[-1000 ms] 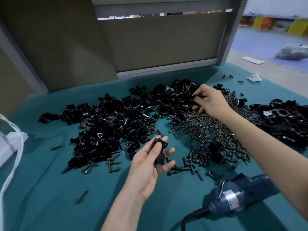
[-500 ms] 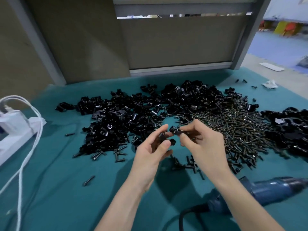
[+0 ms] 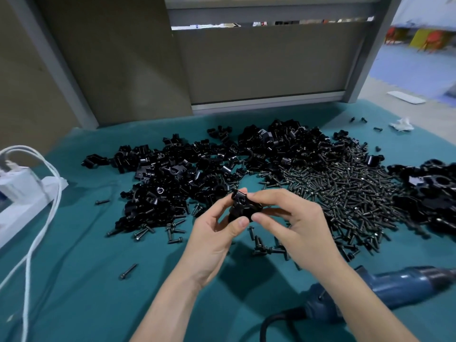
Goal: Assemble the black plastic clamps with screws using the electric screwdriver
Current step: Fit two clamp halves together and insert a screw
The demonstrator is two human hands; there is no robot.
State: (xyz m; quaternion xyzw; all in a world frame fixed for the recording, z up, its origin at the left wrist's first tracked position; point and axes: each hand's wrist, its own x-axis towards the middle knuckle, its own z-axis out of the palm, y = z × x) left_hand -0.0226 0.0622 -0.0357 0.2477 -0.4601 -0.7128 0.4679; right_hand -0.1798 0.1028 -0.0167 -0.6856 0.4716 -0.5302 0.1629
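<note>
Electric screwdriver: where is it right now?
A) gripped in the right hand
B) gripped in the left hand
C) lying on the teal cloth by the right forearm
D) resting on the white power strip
C: the blue electric screwdriver lies untouched on the teal cloth beside the right forearm, while the left hand and right hand both pinch a black clamp.

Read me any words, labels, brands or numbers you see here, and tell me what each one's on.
No text here can be read.
Electric screwdriver: no label shows on its visible body.
White power strip: any print is too blurred to read.
Black clamp being held: no legible marking.
Items behind the panel slot: too blurred.
</note>
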